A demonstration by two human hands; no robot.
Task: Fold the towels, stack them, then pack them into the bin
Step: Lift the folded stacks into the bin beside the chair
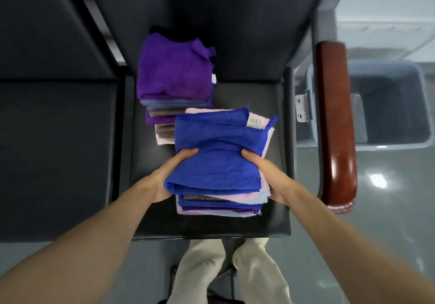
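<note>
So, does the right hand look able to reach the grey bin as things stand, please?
Probably, though not straight across: the right hand has its grip on the blue-topped stack, and the wooden armrest stands between it and the grey bin. The bin looks open-topped, so going over the armrest seems feasible.

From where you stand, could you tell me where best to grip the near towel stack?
At its left and right sides, low down, one hand each: the near stack is loose folded layers, so thumbs on top and fingers underneath should clamp it together.
</note>
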